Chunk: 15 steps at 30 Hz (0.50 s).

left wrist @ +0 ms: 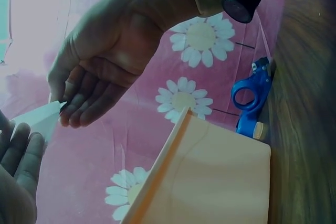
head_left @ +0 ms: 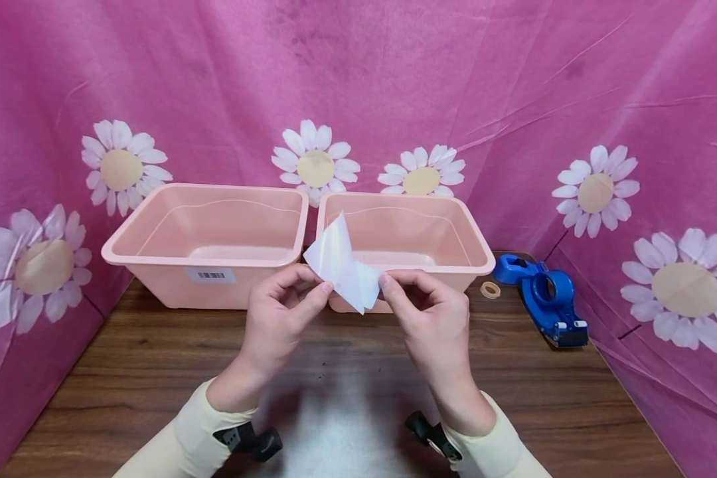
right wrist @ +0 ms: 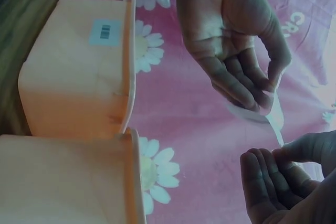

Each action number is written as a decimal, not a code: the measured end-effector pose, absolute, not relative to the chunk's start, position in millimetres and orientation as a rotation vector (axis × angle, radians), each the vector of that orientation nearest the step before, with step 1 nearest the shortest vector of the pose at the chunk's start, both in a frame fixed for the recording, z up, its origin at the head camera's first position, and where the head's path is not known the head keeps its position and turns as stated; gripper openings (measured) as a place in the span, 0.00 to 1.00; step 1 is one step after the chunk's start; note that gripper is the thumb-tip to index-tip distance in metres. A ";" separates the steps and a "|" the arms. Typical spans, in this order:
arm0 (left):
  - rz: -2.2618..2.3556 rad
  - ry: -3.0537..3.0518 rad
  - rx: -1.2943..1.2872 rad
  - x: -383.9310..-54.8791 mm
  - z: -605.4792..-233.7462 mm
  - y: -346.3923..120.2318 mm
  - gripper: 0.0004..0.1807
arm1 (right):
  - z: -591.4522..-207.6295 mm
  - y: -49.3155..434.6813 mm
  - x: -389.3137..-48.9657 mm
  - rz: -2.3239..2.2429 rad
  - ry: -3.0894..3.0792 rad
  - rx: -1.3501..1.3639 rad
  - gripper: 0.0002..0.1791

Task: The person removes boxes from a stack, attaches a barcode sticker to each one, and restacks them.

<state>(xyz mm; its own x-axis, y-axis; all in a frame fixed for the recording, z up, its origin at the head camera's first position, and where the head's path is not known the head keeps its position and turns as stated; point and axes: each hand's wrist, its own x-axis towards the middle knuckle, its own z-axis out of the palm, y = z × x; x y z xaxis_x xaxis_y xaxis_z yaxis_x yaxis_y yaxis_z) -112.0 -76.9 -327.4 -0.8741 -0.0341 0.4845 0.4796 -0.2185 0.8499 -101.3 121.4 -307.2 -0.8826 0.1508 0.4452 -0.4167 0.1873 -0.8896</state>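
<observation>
A piece of folded white paper (head_left: 340,262) is held up between both hands, in front of the pink bins. My left hand (head_left: 283,312) pinches its left edge between thumb and fingers. On the other side, my right hand (head_left: 435,318) pinches the paper's right end. The sheet narrows to a point at the top and another at the bottom, with creases between them. Seen from the right wrist, the paper (right wrist: 275,116) spans the gap between the two hands, thin and bent. The left wrist view has it partly hidden behind the left fingers (left wrist: 29,156).
Two pink bins (head_left: 170,285) (head_left: 480,262) stand side by side at the back of the wooden table (head_left: 173,372); the left one bears a barcode label (head_left: 211,275). A blue tape dispenser (head_left: 552,299) and a small tape roll (head_left: 490,290) lie right. Pink flowered cloth (head_left: 358,66) surrounds the table.
</observation>
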 end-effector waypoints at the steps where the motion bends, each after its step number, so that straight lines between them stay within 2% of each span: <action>1: -2.156 -1.705 -0.528 -112.0 -326.8 -77.4 0.07 | -306.4 122.5 -101.3 1.741 -2.028 0.247 0.03; 4: -2.157 -1.699 -0.521 -112.3 -325.0 -79.5 0.07 | -304.4 126.1 -101.9 1.734 -2.021 0.231 0.02; 7: -2.175 -1.692 -0.501 -112.8 -323.0 -82.4 0.01 | -302.7 129.7 -103.0 1.732 -2.019 0.219 0.03; 12: -2.230 -1.637 -0.512 -114.5 -320.5 -87.7 0.17 | -299.7 133.8 -104.0 1.728 -2.016 0.196 0.04; 15: -2.251 -1.620 -0.511 -115.3 -319.4 -90.0 0.20 | -298.1 135.5 -104.4 1.724 -2.015 0.187 0.04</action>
